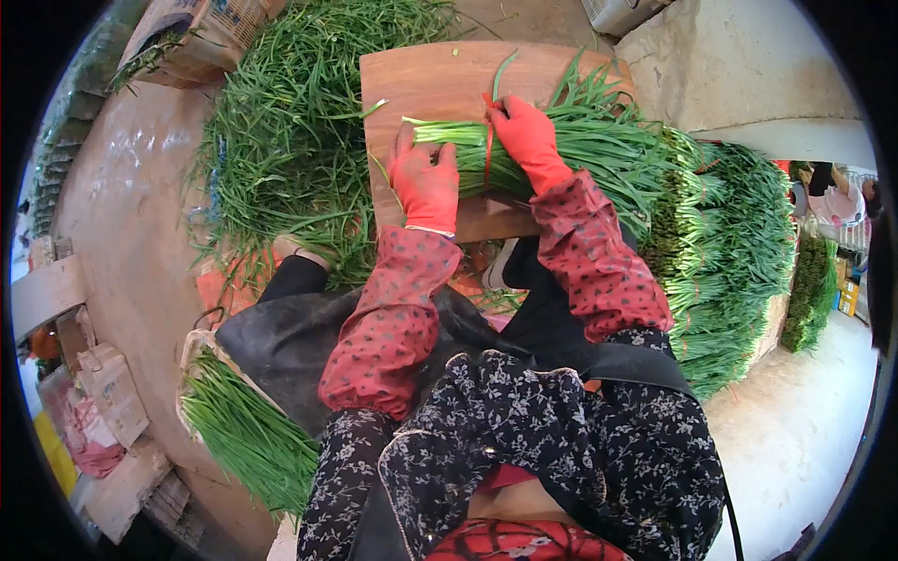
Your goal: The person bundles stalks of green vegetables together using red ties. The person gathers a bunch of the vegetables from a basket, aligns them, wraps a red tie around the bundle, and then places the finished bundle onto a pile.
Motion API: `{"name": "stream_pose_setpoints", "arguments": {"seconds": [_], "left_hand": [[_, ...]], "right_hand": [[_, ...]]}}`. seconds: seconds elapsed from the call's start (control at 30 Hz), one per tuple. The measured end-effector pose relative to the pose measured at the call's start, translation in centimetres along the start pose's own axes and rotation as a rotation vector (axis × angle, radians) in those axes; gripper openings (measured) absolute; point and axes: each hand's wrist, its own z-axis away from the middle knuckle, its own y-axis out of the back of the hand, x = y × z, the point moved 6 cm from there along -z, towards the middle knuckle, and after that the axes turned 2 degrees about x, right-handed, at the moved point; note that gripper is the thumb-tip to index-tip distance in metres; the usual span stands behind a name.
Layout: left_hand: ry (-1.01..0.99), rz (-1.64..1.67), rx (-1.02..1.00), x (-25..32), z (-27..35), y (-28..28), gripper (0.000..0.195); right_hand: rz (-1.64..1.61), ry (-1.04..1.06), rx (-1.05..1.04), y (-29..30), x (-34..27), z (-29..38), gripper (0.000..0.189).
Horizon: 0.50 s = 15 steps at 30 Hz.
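Observation:
A bundle of green garlic chives (603, 151) lies across a wooden board (428, 77), its pale cut ends pointing left. A red tie (489, 158) runs around the bundle near those ends. My right hand (526, 137), in a red rubber glove, pinches the tie at the bundle's far side. My left hand (424, 175), gloved the same way, rests against the pale stem ends with its fingers spread; whether it grips any stems is hard to tell. One loose stalk (502, 73) sticks out beyond my right fingertips.
Loose chives (295, 119) heap on the floor left of the board. Tied bundles (729, 266) are stacked at the right. A basket of chives (245, 421) stands at lower left, and a plastic crate (224, 31) at upper left. Another person (838, 200) is at the far right.

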Motion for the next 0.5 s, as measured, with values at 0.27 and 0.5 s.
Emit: {"name": "stream_pose_setpoints", "arguments": {"seconds": [0.27, 0.5], "left_hand": [[-0.138, -0.076, 0.035, 1.4, -0.3, 0.8, 0.016], [-0.260, -0.390, 0.314, -10.8, -4.3, 9.3, 0.011]], "right_hand": [[-0.066, 0.043, 0.046, 0.0, -0.1, 0.5, 0.035], [-0.057, 0.023, 0.033, -0.4, -0.3, 0.4, 0.029]]}}
